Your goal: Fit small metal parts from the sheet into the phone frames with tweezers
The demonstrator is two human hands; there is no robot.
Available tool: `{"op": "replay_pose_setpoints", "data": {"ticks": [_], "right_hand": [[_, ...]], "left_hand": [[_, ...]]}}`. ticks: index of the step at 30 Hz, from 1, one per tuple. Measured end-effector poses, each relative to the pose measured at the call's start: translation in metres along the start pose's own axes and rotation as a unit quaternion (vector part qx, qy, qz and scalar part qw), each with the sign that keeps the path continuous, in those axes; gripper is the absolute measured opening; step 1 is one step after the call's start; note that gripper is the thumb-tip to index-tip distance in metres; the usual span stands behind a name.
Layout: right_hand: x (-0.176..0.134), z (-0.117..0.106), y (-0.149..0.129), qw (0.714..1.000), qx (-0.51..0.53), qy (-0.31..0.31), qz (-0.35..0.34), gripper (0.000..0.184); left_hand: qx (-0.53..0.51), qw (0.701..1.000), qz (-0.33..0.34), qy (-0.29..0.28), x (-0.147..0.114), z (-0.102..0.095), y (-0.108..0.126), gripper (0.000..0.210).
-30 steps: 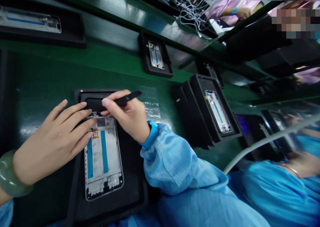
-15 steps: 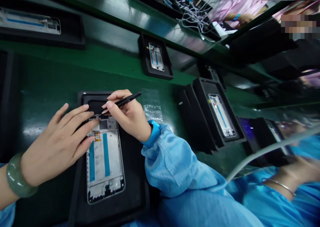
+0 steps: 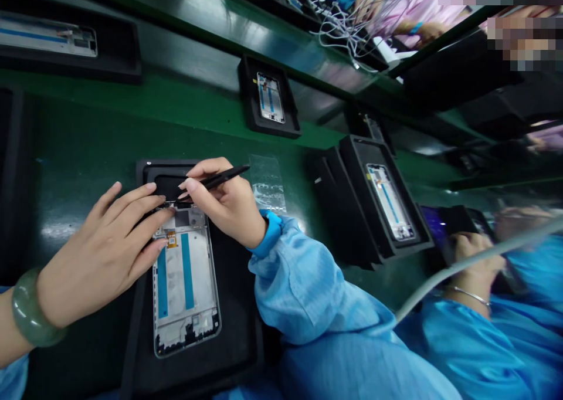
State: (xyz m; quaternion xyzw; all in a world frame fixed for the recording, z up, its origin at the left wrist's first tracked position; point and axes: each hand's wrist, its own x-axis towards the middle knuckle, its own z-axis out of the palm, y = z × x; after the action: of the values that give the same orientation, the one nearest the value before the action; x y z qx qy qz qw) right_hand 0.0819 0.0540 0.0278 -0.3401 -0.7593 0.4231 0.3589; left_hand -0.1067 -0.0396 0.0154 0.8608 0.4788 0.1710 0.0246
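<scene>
A silver phone frame [image 3: 201, 277] with two blue strips lies in a black foam tray [image 3: 240, 329] in front of me. My left hand [image 3: 99, 250], with a green bangle at the wrist, rests over the frame's upper left edge. Its fingers are spread, and the fingertips touch the frame's top end. Black tweezers [image 3: 224, 176] are pinched in my right hand [image 3: 229, 203]. They slant down to the left, and their tip is at the top edge of the frame near my left fingertips. What lies under the tip is too small to make out.
A clear plastic bag [image 3: 267, 180] lies right of my right hand. Stacked black trays [image 3: 352, 206] stand further right, the top one holding another phone frame [image 3: 389, 203]. More trays [image 3: 290, 127] sit behind. A grey cable [image 3: 461, 263] crosses before a co-worker's hand [image 3: 477, 262].
My hands and the tweezers have hardly moved. The co-worker's hand at the right has moved up and left onto a dark tray. The view has shifted slightly.
</scene>
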Motion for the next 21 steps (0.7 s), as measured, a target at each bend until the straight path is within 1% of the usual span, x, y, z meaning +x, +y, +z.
{"op": "replay_pose_setpoints", "data": {"ticks": [2, 6, 10, 16, 21], "right_hand": [[0.0006, 0.0007, 0.0009, 1.000, 0.021, 0.001, 0.009, 0.017], [0.0012, 0.0016, -0.0011, 1.000, 0.002, 0.000, -0.012, 0.011], [0.0017, 0.0021, -0.0027, 0.999, -0.014, 0.008, -0.029, 0.011], [0.0032, 0.0028, -0.0029, 0.997, -0.040, -0.029, -0.064, 0.009], [0.0041, 0.0024, -0.0040, 0.998, -0.039, -0.010, -0.042, 0.011]], "left_hand": [[0.003, 1.000, 0.002, 0.002, -0.0001, 0.0001, -0.0001, 0.044], [0.005, 1.000, 0.002, -0.001, -0.0006, 0.0001, -0.0004, 0.044], [0.001, 1.000, -0.001, -0.004, -0.0009, -0.0001, -0.0005, 0.044], [-0.019, 1.000, -0.010, 0.001, -0.0004, 0.0023, 0.0000, 0.046], [-0.018, 1.000, -0.012, 0.001, -0.0011, 0.0023, -0.0007, 0.046]]}}
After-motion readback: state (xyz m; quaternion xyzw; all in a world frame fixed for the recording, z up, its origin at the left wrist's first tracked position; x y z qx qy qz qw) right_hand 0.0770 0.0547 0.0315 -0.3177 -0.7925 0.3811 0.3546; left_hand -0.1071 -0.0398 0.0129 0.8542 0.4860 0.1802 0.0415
